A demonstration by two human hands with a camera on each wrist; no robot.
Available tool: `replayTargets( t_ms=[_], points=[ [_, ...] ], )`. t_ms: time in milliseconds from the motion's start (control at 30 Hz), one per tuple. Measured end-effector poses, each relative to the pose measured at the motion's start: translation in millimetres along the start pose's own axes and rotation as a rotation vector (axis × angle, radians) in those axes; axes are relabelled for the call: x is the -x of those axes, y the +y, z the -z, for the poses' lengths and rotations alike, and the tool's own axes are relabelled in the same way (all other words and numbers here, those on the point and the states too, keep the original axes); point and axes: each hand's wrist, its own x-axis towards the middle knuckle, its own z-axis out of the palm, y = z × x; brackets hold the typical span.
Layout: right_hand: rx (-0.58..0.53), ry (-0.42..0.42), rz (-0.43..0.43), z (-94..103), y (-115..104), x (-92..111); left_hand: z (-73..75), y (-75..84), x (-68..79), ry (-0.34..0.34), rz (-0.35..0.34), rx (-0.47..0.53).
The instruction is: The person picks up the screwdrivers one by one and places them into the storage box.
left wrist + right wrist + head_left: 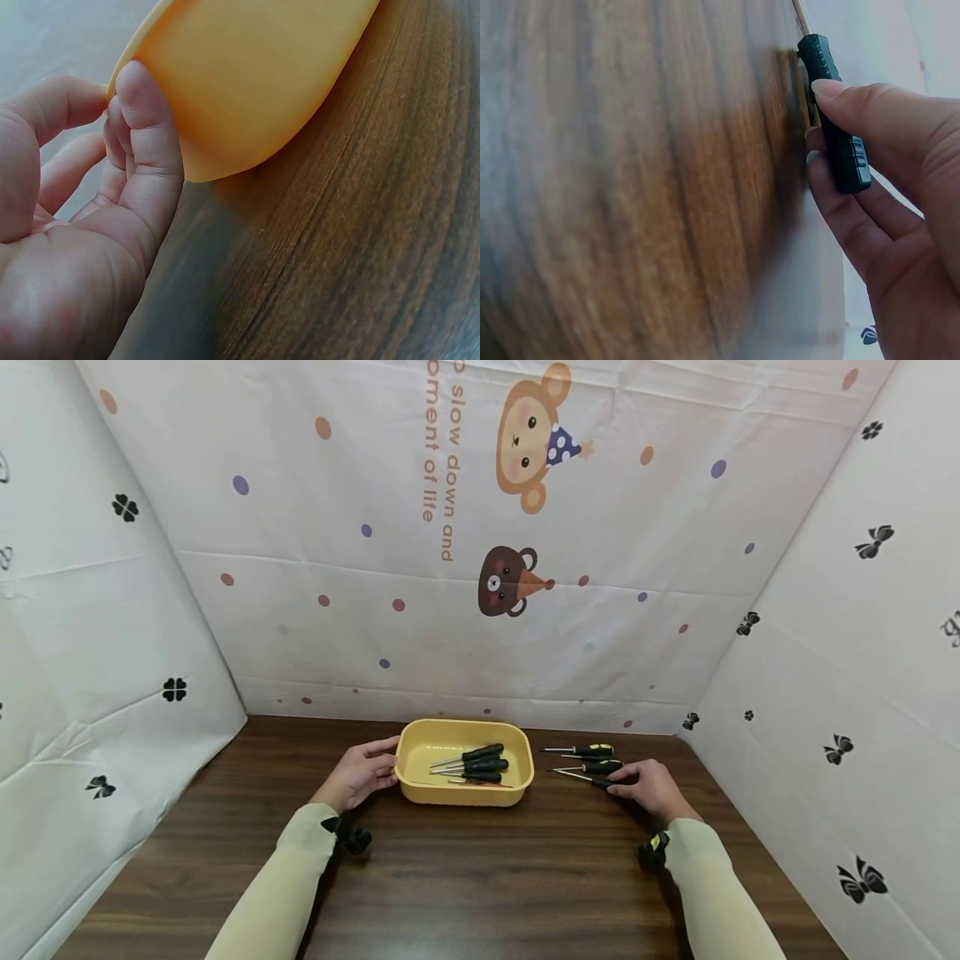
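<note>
A yellow plastic basin [462, 796] stands on the table, with several black-handled screwdrivers [486, 766] lying inside it. At its left end my left hand [365, 775] pinches the rim; the left wrist view shows thumb and fingers against the yellow wall [247, 75]. My right hand [651, 787] grips a screwdriver [832, 112] by its black handle, thumb on one side and fingers on the other. Its shaft points left in the head view. Just beyond that hand lie several more screwdrivers [596, 750], some with yellow marks on their handles.
The dark wooden table [480, 877] runs back to a white printed cloth [420, 635]. Similar cloths hang at the left [97, 710] and right [810, 693]. A dark device is strapped to each wrist.
</note>
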Motion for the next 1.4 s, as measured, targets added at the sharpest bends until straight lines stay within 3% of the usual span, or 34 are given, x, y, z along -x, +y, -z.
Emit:
replayTargets(
  t_ms=[500, 833, 1400],
  points=[
    [-0.058, 0.055, 0.007, 7.2, -9, 5, -3.0, 1.1, 0.9, 0.02, 0.014, -0.003],
    [-0.074, 0.128, 0.082, 15.2, -22, 4, -2.7, 1.1, 0.7, 0.017, 0.013, -0.009],
    [-0.209, 0.127, 0.043, 23.7, -60, 1, -2.2, 2.8, 1.7, 0.017, 0.016, -0.001]
  ],
)
